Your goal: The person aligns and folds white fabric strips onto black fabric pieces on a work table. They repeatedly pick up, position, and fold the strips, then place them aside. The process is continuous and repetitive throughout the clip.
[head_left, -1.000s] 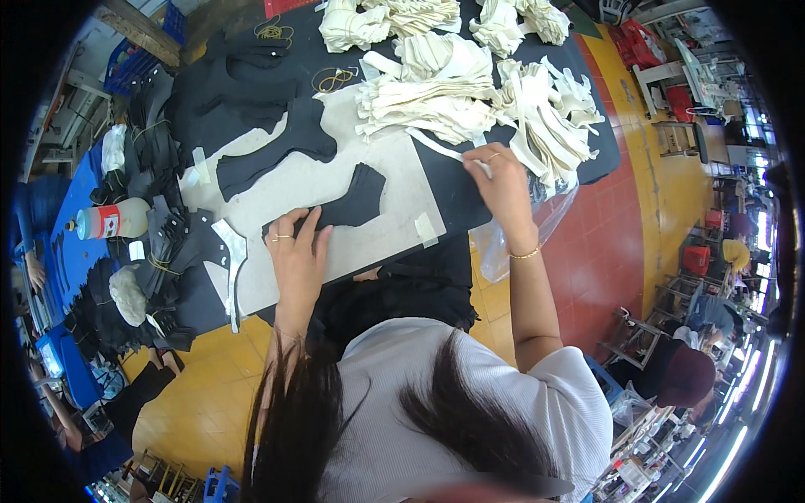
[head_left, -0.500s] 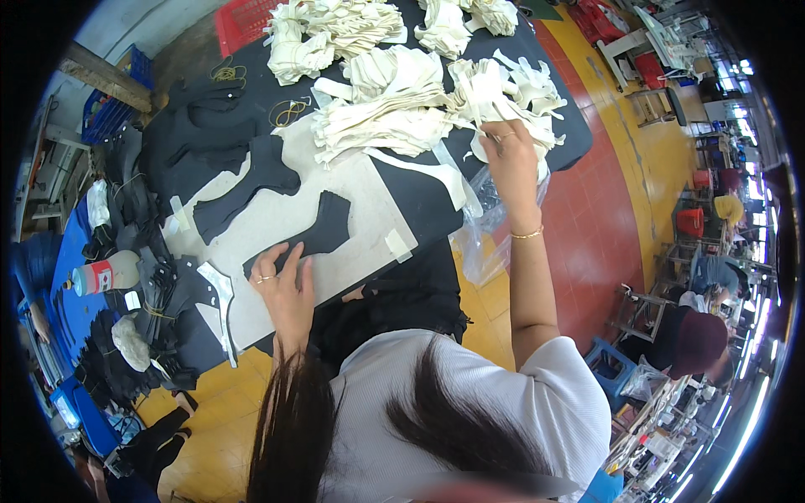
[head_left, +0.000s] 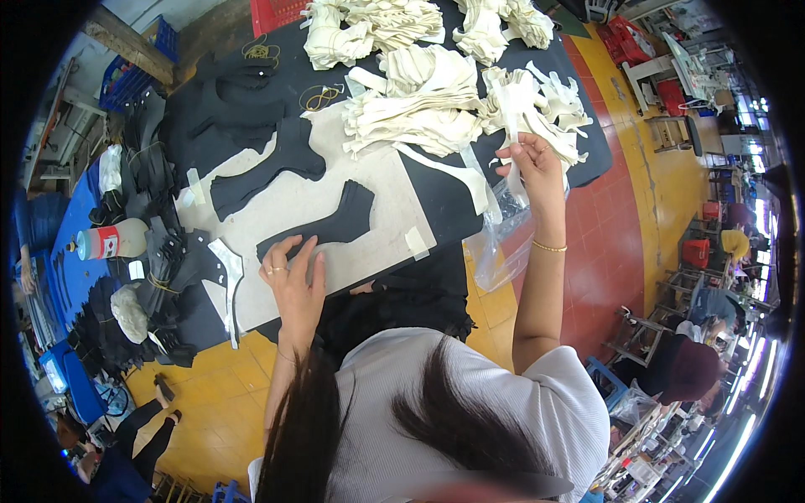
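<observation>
Right hand (head_left: 530, 161) pinches a cream fabric strip (head_left: 511, 109): light, limp; hold near its end. Left hand (head_left: 293, 272), fingers spread, presses the black cut piece (head_left: 331, 225) flat.

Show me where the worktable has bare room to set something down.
Bare board lies between the two black cut pieces and the cream stack. Dark tabletop is free between the board and the right hand. The far edge and left side are crowded with piles; the left hand covers the near edge.

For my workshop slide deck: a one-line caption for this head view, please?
Left hand pressing a black cut piece on grey board; right hand lifting a cream strip.
</observation>
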The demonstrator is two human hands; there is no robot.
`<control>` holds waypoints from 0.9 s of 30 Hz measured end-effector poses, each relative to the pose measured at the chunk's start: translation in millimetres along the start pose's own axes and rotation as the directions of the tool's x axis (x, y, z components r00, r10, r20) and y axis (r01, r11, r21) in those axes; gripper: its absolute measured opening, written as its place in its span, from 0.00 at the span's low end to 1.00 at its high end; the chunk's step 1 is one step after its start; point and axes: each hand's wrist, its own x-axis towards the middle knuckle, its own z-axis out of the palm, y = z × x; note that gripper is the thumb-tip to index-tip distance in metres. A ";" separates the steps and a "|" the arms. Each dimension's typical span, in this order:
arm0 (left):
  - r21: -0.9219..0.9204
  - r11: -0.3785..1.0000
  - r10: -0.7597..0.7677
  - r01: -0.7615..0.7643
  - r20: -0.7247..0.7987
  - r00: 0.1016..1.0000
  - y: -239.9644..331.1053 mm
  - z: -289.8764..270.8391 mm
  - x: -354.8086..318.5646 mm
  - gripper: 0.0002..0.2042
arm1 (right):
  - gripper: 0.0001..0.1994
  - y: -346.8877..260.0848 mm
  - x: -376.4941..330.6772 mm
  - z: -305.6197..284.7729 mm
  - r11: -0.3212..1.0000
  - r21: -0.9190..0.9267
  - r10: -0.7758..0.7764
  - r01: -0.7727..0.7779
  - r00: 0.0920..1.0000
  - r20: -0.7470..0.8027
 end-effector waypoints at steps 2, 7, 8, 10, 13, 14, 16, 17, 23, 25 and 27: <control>0.003 1.000 -0.001 0.001 -0.001 1.000 -0.3 -0.4 -0.4 0.14 | 0.10 -14.6 -7.9 -0.2 0.994 -0.003 0.105 -0.105 0.992 0.073; 0.019 1.000 0.007 -0.006 -0.027 1.000 -4.3 1.0 -10.2 0.15 | 0.09 -32.8 -31.6 42.0 0.994 0.015 0.097 -0.105 0.952 0.289; 0.040 0.999 0.030 -0.029 -0.041 0.999 -5.5 0.9 -13.9 0.15 | 0.09 -34.9 -35.2 55.8 0.984 0.003 0.161 -0.178 0.901 0.403; 0.072 0.997 0.013 -0.011 -0.032 0.999 -8.1 -0.4 -22.3 0.17 | 0.06 -34.2 -46.4 91.0 0.982 -0.076 0.183 -0.171 0.796 0.577; 0.109 0.994 -0.024 0.029 -0.043 0.999 -10.8 -4.5 -35.4 0.18 | 0.08 -32.6 -55.6 143.8 0.959 -0.276 0.246 -0.055 0.640 0.727; 0.113 0.993 -0.039 0.045 -0.052 0.998 -11.7 -5.6 -39.2 0.18 | 0.08 -31.7 -56.7 160.4 0.954 -0.299 0.249 -0.023 0.616 0.748; 0.125 0.990 -0.063 0.072 -0.069 0.996 -13.7 -7.8 -46.3 0.19 | 0.09 -31.1 -58.1 185.6 0.951 -0.308 0.239 0.032 0.559 0.794; 0.127 0.988 -0.079 0.088 -0.074 0.994 -15.0 -8.6 -49.3 0.19 | 0.09 -31.4 -57.9 194.6 0.941 -0.334 0.256 0.052 0.537 0.804; 0.094 0.991 -0.089 0.098 -0.092 0.992 -22.0 -7.5 -60.2 0.22 | 0.11 -26.2 -57.1 230.8 0.899 -0.427 0.328 0.101 0.489 0.808; 0.081 0.992 -0.084 0.092 -0.098 0.992 -22.7 -6.0 -60.9 0.22 | 0.11 -23.6 -56.8 238.3 0.889 -0.447 0.347 0.098 0.490 0.799; 0.081 0.993 -0.079 0.088 -0.104 0.991 -23.5 -5.6 -60.9 0.22 | 0.11 -21.5 -56.3 244.1 0.882 -0.466 0.378 0.074 0.481 0.791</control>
